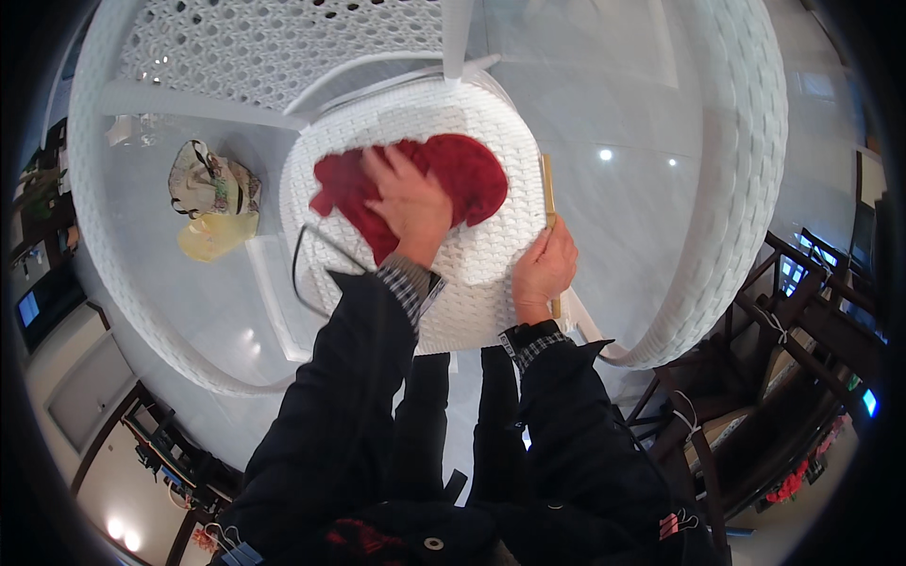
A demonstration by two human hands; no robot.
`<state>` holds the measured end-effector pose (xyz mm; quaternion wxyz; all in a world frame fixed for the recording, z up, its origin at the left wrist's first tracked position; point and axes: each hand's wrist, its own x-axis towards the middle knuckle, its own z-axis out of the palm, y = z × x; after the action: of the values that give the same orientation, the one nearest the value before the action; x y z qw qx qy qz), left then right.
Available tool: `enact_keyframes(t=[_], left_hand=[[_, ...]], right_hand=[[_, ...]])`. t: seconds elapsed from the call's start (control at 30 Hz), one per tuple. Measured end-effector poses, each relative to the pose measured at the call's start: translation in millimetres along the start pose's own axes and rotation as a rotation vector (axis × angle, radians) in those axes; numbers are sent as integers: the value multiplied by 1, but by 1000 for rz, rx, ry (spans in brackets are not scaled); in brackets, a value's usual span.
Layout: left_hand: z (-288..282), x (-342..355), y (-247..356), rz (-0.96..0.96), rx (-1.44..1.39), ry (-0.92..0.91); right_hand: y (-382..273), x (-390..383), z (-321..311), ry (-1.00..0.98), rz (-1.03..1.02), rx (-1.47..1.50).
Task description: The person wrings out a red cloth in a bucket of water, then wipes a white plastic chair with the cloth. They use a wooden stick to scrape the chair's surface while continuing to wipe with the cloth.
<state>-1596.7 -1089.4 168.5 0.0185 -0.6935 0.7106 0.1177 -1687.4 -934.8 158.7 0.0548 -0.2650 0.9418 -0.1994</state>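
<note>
Dark jacket (415, 528) w/ checked shirt cuffs is nearest the cam, arms reaching fwd. Small metal clips sit on it, a blue one (241, 554) lower L & a red one (672, 524) lower R. L grip (413, 203) is wide: palm down, fingers spread on a deep-red, soft-looking cloth (472, 179), bunched & uneven. Cloth lies on a white woven seat (472, 302), mid to back, w/ bare weave showing around it. R grip (547, 262) is at the seat's R edge, over a narrow yellow-brown strip (548, 184); fingers bent, undersides hidden, so can't tell if it's closed on the strip or just resting there. Thin black loop (296, 269) stands by the seat's L side. Big white woven ring (741, 189) curves around all this, white open-weave panel (217, 47) at back L. On the grey shiny floor (623, 236), L of seat: patterned fabric bundle (203, 179), touching a pale-yellow flat item (215, 238). Dark wooden chairs (769, 311) far R.
</note>
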Motion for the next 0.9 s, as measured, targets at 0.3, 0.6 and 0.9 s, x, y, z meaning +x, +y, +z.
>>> enact_keyframes(t=[0.3, 0.6, 0.9], left_hand=[[5, 26, 125, 652, -50, -62], [10, 26, 21, 612, -245, 4], [-23, 43, -128, 254, 16, 77]], right_hand=[[6, -1, 6, -5, 49, 53], [7, 2, 3, 44, -43, 63], [3, 2, -2, 10, -7, 55]])
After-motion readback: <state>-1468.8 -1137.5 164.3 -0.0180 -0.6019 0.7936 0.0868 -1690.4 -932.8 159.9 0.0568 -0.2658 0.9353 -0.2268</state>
